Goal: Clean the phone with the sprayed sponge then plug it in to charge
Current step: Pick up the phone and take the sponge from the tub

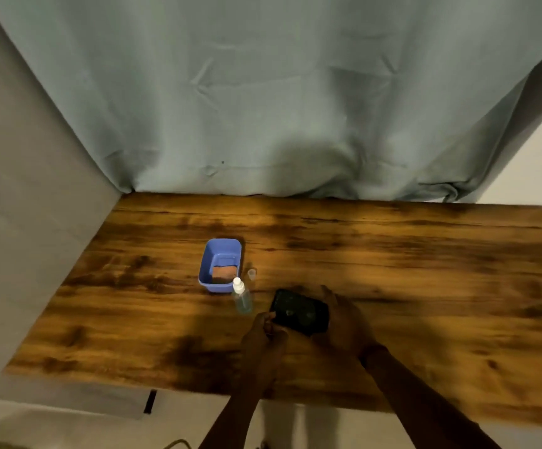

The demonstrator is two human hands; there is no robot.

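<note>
Fingers of both hands close on the phone point(299, 312): right hand point(344, 319) cups its 3 o'clock edge, left hand point(264, 332) pinches the 7 o'clock corner. Rigid, slick, breakable (probably damp); edges grip best. Sponge point(224, 273) sits in the tub point(219, 265) at 10 o'clock.

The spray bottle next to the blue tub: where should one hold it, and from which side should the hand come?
Probably around the clear body of the spray bottle, below its white top. It stands upright, so a sideways wrap fits, leaving the nozzle free to press. Come from the near left: the blue tub stands close behind it, and the phone, held by both hands, is on its right.
</note>
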